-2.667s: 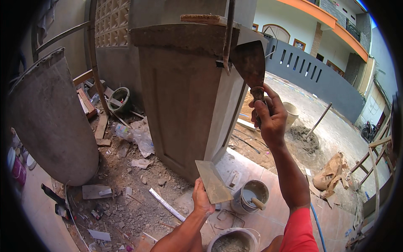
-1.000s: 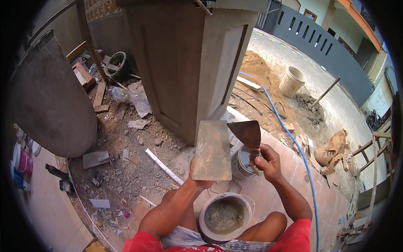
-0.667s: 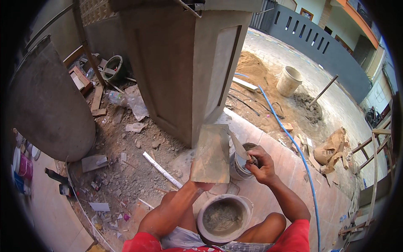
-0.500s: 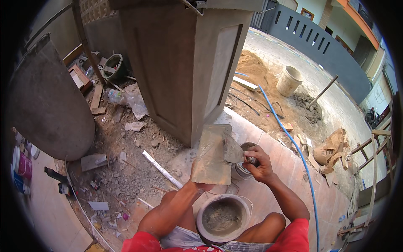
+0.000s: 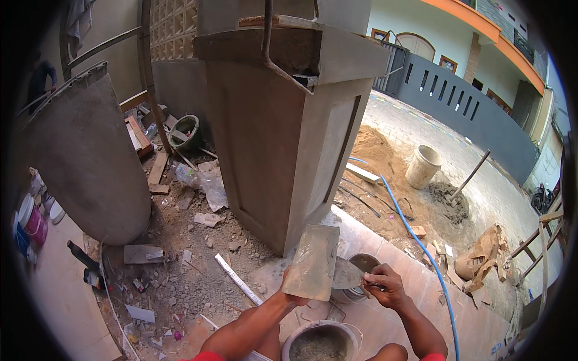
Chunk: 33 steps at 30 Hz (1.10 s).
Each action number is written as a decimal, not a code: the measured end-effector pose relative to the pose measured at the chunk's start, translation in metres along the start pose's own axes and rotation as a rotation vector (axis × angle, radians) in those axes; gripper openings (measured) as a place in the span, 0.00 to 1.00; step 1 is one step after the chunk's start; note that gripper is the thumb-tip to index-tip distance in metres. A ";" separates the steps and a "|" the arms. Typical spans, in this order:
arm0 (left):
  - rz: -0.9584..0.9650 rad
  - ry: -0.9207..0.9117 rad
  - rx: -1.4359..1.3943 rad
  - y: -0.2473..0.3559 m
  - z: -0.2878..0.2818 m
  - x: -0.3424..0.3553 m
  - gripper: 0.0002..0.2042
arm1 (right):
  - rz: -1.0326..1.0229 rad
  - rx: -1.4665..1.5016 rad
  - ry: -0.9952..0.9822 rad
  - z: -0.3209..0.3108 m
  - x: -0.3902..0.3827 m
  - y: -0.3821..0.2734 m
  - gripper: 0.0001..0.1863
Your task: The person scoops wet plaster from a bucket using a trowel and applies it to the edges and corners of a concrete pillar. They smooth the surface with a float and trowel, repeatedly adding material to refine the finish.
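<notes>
My left hand (image 5: 294,299) is closed around the near end of a flat rectangular mortar board (image 5: 313,259), smeared with grey. The grip underneath is mostly hidden. In my right hand (image 5: 387,287) is a trowel (image 5: 347,275), its fingers wrapped round the handle. The grey blade lies beside the board's right edge, over a small bucket (image 5: 365,261). A larger bucket (image 5: 291,351) with wet grey mortar in it stands between my knees. Just beyond the board rises a grey plastered pillar (image 5: 256,144) with recessed panels.
A blue hose (image 5: 421,240) runs along the tiles at right. Rubble (image 5: 192,271) and a white pipe (image 5: 238,280) lie at left, near a leaning curved grey slab (image 5: 96,162). Farther right are a pale bucket (image 5: 423,166), sand (image 5: 379,150) and a torn paper sack (image 5: 480,259).
The view has tilted up, showing more of the pillar's top. The trowel blade has shifted from over the board to beside its right edge. Both hands keep their grips.
</notes>
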<state>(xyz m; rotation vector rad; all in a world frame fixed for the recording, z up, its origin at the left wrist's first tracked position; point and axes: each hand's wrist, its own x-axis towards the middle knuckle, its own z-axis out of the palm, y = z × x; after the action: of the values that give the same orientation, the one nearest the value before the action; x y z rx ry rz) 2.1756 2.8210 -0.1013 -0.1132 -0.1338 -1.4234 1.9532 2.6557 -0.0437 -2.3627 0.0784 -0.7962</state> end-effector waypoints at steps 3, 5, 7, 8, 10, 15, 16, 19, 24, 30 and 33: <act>-0.002 0.038 0.019 0.005 0.019 -0.001 0.17 | 0.008 -0.114 -0.067 -0.008 -0.006 -0.006 0.21; 0.095 0.073 0.074 0.010 0.020 -0.003 0.17 | 0.019 -0.105 0.048 -0.019 -0.010 -0.012 0.22; 0.211 0.117 0.177 0.013 0.020 0.000 0.17 | 0.045 -0.054 0.176 -0.032 -0.015 -0.015 0.22; 0.277 0.167 0.246 0.013 0.022 0.002 0.17 | 0.177 -0.004 0.194 -0.034 -0.021 -0.020 0.20; 0.320 0.163 0.266 0.012 0.019 0.001 0.17 | 0.434 0.190 0.213 -0.033 -0.018 -0.043 0.21; 0.522 0.135 0.521 0.005 0.028 0.003 0.18 | 0.649 0.430 -0.001 -0.031 -0.013 -0.094 0.20; 0.565 0.113 0.563 0.000 0.034 0.000 0.19 | 0.639 0.379 -0.107 -0.033 -0.016 -0.097 0.20; 0.647 0.105 0.678 -0.006 0.045 -0.003 0.20 | 0.659 0.344 -0.139 -0.034 -0.010 -0.120 0.20; 0.706 0.168 0.819 -0.012 0.051 -0.006 0.22 | 0.630 0.161 -0.140 -0.026 -0.012 -0.130 0.20; 0.757 0.038 0.949 -0.022 0.060 -0.003 0.23 | 0.533 0.120 -0.101 -0.011 -0.005 -0.112 0.20; 0.783 -0.009 0.983 -0.023 0.069 0.000 0.21 | 0.497 0.159 -0.056 -0.005 0.003 -0.105 0.20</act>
<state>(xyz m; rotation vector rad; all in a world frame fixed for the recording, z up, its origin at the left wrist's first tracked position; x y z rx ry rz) 2.1508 2.8283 -0.0328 0.5838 -0.6979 -0.4667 1.9382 2.7354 0.0229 -2.0822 0.5351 -0.4735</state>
